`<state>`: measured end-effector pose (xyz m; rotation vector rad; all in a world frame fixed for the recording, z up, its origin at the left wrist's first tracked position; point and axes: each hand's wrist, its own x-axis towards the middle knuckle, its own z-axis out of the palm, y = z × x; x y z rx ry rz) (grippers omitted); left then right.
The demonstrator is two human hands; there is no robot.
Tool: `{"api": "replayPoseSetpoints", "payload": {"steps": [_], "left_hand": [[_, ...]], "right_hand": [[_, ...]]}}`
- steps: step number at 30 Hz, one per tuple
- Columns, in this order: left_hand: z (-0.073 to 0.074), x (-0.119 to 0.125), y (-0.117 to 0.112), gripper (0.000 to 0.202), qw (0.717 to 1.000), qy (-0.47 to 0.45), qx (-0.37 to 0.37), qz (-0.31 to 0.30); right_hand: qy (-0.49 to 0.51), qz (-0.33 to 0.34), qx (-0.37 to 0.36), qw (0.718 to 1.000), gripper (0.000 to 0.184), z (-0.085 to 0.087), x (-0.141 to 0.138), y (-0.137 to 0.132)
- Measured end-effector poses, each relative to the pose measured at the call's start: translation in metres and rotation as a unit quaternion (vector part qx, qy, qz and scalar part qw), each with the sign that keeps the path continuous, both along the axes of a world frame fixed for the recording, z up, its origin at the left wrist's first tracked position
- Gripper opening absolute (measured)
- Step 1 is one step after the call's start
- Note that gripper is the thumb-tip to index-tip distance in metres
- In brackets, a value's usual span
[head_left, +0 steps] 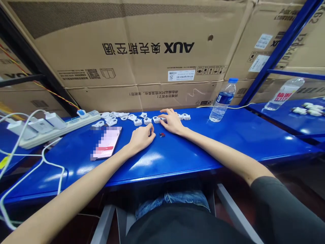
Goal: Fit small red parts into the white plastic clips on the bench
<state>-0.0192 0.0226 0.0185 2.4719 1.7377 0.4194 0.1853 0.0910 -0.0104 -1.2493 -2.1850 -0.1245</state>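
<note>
large cardboard boxes (152,28) are filling the back, their tops being cut off and their main print standing upside down; a glossy blue table (200,152) is stretching below them, catching white glare; at the left a white power strip (73,127) is carrying plugs and chargers, its cables (43,156) running out of view; a clear bottle (221,101) with a blue cap is standing near the boxes, while a 2nd bottle (283,96) is appearing on another surface at the right; a phone (106,144) is lying at the left, blocky blurring covering much of its screen; the left hand (142,136) is curling its fingers inward just in front of the white pieces (137,122), and whether it is gripping anything i cannot tell; the right hand (172,122) is spreading bent fingers over their row, hiding at least 1, so its grasp i cannot tell either; the pieces are lying along the table's back part, small and rounded, some showing loop-like openings, others bunching behind the phone, overlapping too closely for counting; between the hands, tiny red and dark bits (161,135) are resting, their shape blurring
</note>
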Motion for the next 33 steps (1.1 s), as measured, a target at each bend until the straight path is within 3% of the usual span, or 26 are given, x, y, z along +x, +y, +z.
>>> {"api": "replayPoseSetpoints", "payload": {"steps": [7, 11, 20, 27, 33], "left_hand": [[-0.003, -0.001, 0.002, 0.016, 1.000, 0.023, 0.012, -0.007], [-0.003, -0.002, 0.003, 0.012, 1.000, 0.001, 0.008, 0.023], [-0.006, -0.008, 0.009, 0.009, 0.994, -0.035, 0.029, 0.095], [-0.006, -0.003, 0.007, 0.006, 0.995, -0.054, 0.025, 0.079], [-0.007, 0.000, 0.005, 0.002, 0.993, -0.113, 0.042, 0.016]], "right_hand": [[-0.034, 0.067, 0.001, 0.997, 0.027, 0.013, -0.010, 0.011], [-0.064, 0.091, -0.012, 0.994, 0.029, 0.020, -0.023, 0.019], [-0.029, 0.105, 0.034, 0.993, 0.016, 0.012, -0.038, 0.020], [0.044, 0.105, 0.105, 0.988, 0.017, 0.015, -0.006, -0.007], [-0.014, 0.120, 0.172, 0.978, 0.017, 0.016, 0.031, -0.026]]}}
